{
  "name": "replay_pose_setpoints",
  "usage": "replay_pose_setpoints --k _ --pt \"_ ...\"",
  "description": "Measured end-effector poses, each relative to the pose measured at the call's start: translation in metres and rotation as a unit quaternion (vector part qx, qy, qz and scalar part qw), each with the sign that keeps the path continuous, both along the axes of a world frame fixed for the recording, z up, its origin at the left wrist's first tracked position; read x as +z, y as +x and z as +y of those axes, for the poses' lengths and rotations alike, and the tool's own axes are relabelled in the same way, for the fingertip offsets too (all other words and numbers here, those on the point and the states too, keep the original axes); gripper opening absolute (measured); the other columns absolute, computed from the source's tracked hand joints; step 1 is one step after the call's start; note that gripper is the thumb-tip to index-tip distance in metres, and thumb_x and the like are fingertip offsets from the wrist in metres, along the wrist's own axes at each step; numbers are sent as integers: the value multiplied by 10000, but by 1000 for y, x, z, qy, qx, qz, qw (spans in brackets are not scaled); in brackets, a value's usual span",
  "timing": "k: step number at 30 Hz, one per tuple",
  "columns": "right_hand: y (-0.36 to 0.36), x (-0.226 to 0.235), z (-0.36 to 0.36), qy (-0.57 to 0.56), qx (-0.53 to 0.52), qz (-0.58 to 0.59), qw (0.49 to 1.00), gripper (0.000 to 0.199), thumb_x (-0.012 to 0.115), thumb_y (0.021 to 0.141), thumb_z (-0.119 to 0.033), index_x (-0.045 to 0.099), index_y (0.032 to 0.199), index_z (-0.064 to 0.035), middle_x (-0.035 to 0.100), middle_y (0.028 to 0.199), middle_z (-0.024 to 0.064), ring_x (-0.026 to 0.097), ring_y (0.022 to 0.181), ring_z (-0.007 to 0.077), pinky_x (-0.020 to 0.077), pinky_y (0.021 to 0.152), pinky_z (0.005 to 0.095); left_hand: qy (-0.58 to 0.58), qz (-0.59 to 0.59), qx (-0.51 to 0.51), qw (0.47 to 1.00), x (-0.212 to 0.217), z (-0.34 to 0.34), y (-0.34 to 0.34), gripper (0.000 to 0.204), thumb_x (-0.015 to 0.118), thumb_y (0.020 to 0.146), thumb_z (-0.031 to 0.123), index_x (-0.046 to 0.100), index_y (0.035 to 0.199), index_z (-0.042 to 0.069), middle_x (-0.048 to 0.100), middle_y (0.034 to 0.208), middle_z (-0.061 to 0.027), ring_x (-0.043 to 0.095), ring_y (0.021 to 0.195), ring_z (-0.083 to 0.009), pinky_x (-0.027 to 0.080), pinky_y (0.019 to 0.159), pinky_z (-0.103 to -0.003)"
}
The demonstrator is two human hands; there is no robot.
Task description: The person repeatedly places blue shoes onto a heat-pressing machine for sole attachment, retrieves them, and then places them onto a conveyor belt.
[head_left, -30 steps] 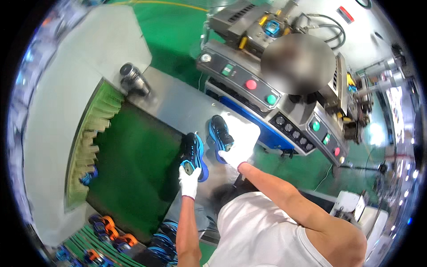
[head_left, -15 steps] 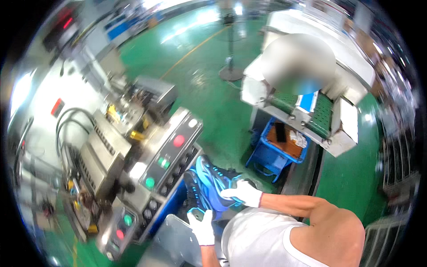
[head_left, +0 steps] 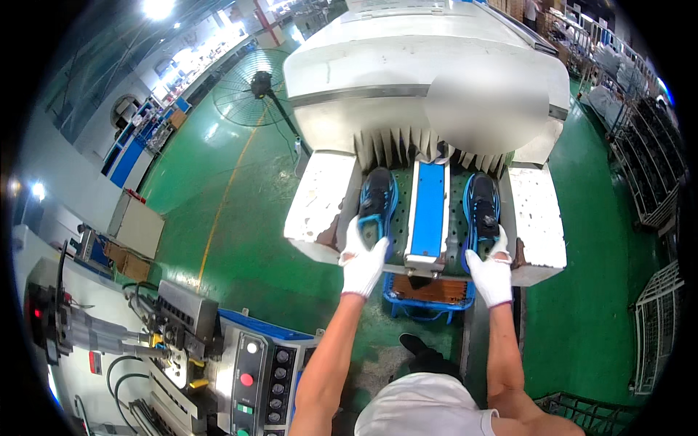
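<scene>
My left hand (head_left: 365, 261), in a white glove, grips the heel end of a black and blue sneaker (head_left: 377, 192) at the left lane of a perforated green belt (head_left: 456, 225). In the right lane, my gloved right hand (head_left: 492, 272) holds a matching sneaker (head_left: 482, 200) by its heel. Both toes point away from me, toward a fringed curtain (head_left: 392, 147) across the opening of a white machine (head_left: 349, 73). Between the two shoes runs a raised divider with a blue top (head_left: 428, 207). My fingers partly hide both heels.
Below the belt's front edge stands a blue cart (head_left: 396, 294) with a brown inside. A machine with a button panel (head_left: 247, 381) is at the lower left. A floor fan (head_left: 260, 84) stands farther back at left, and wire racks (head_left: 654, 174) line the right.
I have turned from the button panel at left to the white machine. Both sneakers, earlier held together beside that panel, are now apart, one in each belt lane.
</scene>
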State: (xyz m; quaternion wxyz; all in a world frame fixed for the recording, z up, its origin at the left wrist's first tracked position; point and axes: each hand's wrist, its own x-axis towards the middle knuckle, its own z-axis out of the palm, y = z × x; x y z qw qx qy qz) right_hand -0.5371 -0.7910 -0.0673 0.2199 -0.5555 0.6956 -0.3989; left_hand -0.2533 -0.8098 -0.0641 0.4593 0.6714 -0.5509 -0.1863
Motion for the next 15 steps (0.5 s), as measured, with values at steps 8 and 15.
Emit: replay_pose_setpoints --k 8,15 --pt "5 17 -222 -103 -14 73 992 744 760 861 -384 517 1410 55 710 1127 289 686 1080 434 532 964 482 1 34 -47 998 9 -196 -7 780 698 896 286 376 1536 -21 610 1395 -265 613 1296 -392 443 1122 -460" --pt "121 62 -125 -259 74 14 963 624 724 974 -261 504 1460 64 568 1469 251 561 1356 307 420 1141 387 3 66 -37 997 -67 99 27 581 656 974 201 460 1477 -14 540 1467 -257 625 1267 -348 489 1087 -434"
